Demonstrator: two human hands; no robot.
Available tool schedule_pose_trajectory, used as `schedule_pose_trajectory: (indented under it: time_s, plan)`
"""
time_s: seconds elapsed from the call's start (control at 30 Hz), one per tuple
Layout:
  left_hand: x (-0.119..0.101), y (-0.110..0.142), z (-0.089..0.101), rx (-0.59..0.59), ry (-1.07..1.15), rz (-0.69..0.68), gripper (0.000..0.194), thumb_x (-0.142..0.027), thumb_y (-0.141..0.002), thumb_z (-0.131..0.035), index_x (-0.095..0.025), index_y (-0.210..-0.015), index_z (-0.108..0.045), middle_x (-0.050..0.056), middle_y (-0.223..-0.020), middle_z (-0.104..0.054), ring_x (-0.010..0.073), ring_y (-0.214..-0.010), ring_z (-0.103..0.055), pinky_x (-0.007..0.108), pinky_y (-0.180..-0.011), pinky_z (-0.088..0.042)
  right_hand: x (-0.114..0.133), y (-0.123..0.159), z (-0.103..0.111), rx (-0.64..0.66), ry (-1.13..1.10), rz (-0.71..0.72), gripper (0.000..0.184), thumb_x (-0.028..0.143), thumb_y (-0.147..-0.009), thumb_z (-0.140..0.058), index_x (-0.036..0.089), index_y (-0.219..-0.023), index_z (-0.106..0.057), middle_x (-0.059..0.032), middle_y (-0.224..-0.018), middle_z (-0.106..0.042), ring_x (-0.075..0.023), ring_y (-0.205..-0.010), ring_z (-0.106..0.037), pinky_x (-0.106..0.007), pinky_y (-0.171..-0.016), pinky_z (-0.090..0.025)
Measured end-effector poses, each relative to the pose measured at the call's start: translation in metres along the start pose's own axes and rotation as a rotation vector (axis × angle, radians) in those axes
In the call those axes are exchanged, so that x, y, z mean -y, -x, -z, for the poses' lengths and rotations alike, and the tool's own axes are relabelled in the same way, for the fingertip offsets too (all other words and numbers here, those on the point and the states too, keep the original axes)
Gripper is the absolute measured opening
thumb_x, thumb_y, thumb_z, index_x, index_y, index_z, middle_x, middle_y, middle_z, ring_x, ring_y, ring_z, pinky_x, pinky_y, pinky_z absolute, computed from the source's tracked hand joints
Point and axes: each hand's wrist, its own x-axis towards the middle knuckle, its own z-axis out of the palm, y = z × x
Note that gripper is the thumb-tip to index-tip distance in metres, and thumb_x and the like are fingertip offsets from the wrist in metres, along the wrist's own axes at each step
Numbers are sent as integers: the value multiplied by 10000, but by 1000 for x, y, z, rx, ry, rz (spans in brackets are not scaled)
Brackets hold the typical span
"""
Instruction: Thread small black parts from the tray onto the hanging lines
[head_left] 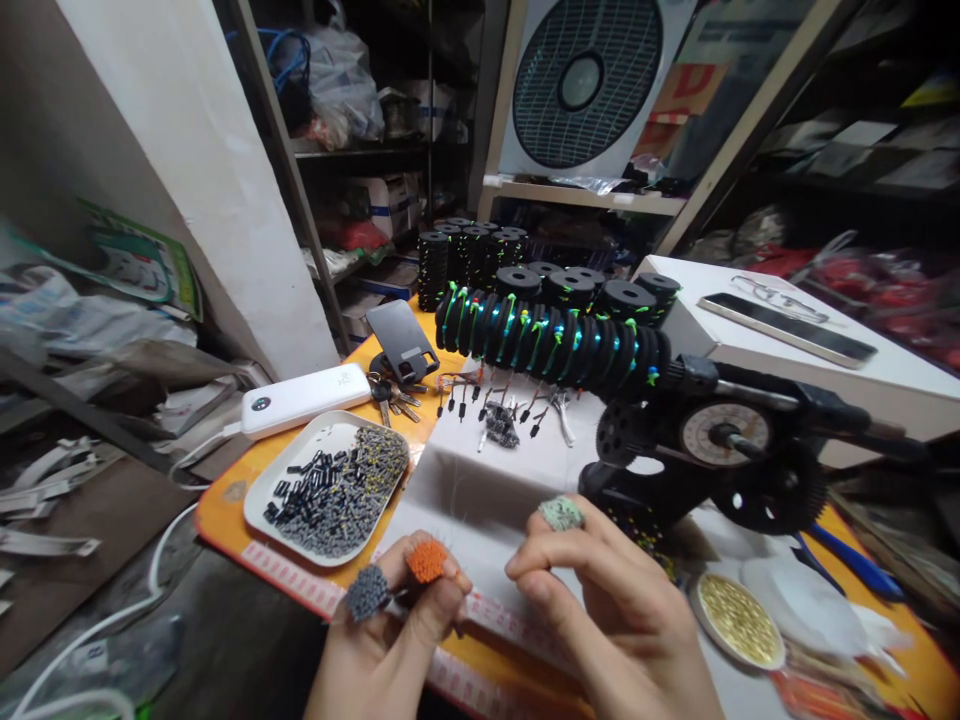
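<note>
My left hand (397, 630) is closed in a pinch, thumb against forefinger, with a tiny reddish piece at the tips that I cannot make out. A round orange cluster of small bits (427, 561) and a grey cluster (367, 592) sit on its fingers. Facing it across a small gap, my right hand (611, 610) has thumb and forefinger drawn together; whatever is between them is too small to tell. A pale green cluster (561, 513) rests on one of its fingers. Beyond both hands, black foam rings (547, 340) wound with green line fill a geared winding machine (727, 435).
A white tray (259, 510) of small black and grey pieces stands at left, near a power bank (306, 400), keys (394, 398) and a phone stand (403, 342). To the right are a dish of golden bits (739, 620) and blue-handled pliers (855, 560). Foam spools (472, 260) stand behind.
</note>
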Motion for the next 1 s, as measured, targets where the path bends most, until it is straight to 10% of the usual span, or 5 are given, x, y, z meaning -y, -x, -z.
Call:
schedule_pose_trajectory:
  time_s: [0.7, 1.0]
  plan:
    - [10, -2, 6, 160, 195, 208, 285, -444, -718, -846, -194, -828, -762, 22, -680, -688, 140, -641, -597, 214, -586, -480, -6, 1, 0, 81, -44, 185, 180, 122, -873, -697, 211, -1019, -754, -45, -794, -637, -162, -717, -604, -266, -606, -526]
    - [1, -3, 2, -45, -119, -45, 277, -490, -738, -798, -228, -700, -717, -24, -612, -636, 157, -599, -595, 217, -603, -509, -8, 5, -14, -30, 225, 347, 164, 34, -857, -556, 169, -898, -641, -45, -718, -554, -163, -635, -511, -278, -530, -433]
